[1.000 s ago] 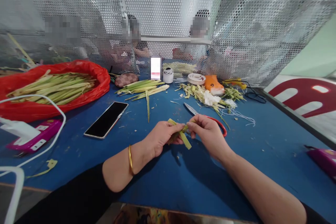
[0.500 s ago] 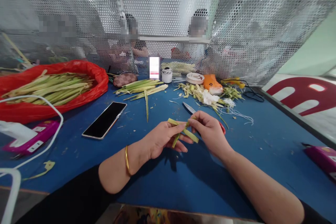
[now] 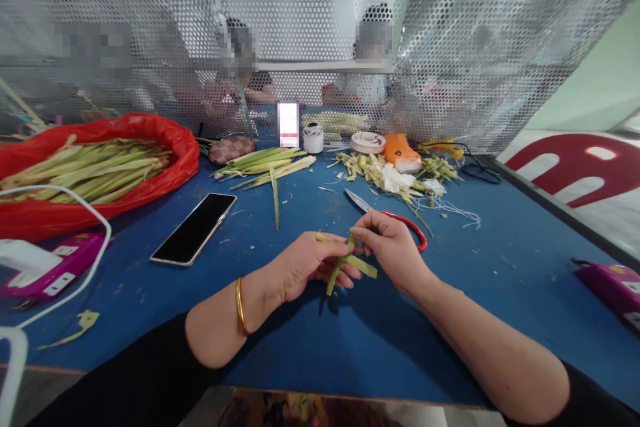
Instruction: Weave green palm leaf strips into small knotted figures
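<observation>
My left hand pinches crossed strips of green leaf between thumb and fingers, above the front middle of the table. Thumb and forefinger of my right hand grip the strips' upper end, close to the left fingertips. One strip end hangs down and another points right; the crossing itself is partly covered by my fingers. Just behind my right hand lie scissors with red handles, their blades pointing to the back left.
A red plastic bag of long leaves stands at left. Near it are a phone and a purple power strip with a white cable. Loose leaves, a white jar and leaf scraps line the mesh partition.
Both hands keep hold of the leaf strips, which have tilted slightly, one end now hanging lower. More of the scissors' red handles shows. The whole view has shifted a little.
</observation>
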Available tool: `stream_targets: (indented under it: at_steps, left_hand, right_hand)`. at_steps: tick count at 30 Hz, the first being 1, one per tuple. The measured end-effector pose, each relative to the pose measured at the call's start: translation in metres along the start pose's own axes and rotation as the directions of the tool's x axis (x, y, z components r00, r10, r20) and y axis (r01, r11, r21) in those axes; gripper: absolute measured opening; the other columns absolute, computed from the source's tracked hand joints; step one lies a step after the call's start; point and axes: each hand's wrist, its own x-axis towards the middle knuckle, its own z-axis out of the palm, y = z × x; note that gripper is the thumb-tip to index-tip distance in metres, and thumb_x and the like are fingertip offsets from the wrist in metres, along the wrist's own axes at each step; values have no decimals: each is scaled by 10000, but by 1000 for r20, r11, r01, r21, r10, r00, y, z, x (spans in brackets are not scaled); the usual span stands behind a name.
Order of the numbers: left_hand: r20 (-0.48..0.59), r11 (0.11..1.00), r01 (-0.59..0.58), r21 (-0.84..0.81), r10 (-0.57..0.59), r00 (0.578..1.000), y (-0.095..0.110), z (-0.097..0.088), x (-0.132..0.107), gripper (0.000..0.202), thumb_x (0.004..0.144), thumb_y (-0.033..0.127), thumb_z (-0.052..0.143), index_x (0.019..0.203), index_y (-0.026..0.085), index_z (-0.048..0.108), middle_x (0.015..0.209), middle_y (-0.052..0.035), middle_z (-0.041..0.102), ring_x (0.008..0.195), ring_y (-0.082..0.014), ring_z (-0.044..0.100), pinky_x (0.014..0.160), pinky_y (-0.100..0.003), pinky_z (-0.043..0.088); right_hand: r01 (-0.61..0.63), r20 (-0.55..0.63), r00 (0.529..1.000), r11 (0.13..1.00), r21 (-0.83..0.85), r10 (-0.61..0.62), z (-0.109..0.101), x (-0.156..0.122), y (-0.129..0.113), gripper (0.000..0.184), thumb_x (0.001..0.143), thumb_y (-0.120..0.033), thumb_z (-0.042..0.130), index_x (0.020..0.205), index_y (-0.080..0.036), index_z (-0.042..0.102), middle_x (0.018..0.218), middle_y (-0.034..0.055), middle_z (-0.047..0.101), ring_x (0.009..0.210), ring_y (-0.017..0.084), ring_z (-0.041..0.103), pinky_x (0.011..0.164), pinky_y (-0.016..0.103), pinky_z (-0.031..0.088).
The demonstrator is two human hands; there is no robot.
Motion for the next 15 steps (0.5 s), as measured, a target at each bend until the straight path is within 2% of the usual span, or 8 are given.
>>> stream_targets:
  at_steps: [8, 15]
  left_hand:
    - [63, 997, -4, 81, -2, 998, 4, 6, -8, 250, 730, 354, 702, 822, 122, 693, 682, -99, 719, 564, -166, 659, 574, -260, 489]
    - [52, 994, 2, 106, -7, 999, 0, 12, -10, 177, 735, 304, 669, 729, 128, 650, 637, -93, 709, 548, -174, 662, 590, -281, 505]
  right_hand:
    - [-50, -73, 996, 999, 20, 51, 4, -4, -3, 182, 708, -305, 652, 611, -195, 545, 436, -55, 504, 402, 95, 449, 407, 219, 326]
    - [40, -75, 996, 998, -43, -43, 7, -8, 1, 177, 739, -296, 634, 627, -199, 537, 471, -51, 530, 398, 93, 454, 401, 218, 331]
